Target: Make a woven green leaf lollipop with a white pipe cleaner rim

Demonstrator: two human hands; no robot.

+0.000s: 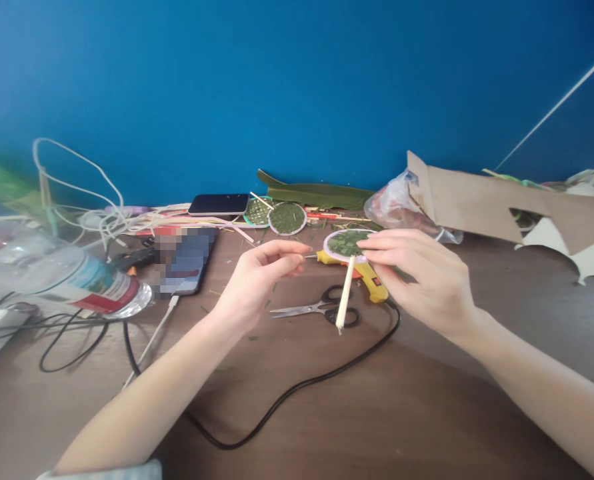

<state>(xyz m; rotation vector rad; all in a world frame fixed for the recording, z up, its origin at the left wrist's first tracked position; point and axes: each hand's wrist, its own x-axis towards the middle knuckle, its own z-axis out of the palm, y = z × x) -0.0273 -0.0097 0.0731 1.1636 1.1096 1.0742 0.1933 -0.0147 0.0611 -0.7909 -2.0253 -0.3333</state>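
Note:
My right hand (421, 273) holds a small round fan by its edge. The fan (344, 244) has a green leafy face, a pale lilac rim and a cream stick handle (345, 297) pointing down toward me. My left hand (257, 273) is closed in a pinch left of the fan; anything between its fingertips is too small to make out. Behind the fan lies a yellow glue gun (375, 285), its nozzle end close to my left fingertips. Scissors (309, 309) with black handles lie on the table below, partly hidden by the stick.
Two more round leafy pieces (287, 219) lie near the blue wall, beside a dark phone (219, 204). Another phone (194, 260) is plugged into a white cable. Plastic bottles (97, 283) lie left. Cut cardboard (477, 193) stands right. A black cord (297, 390) curves across the table (377, 413).

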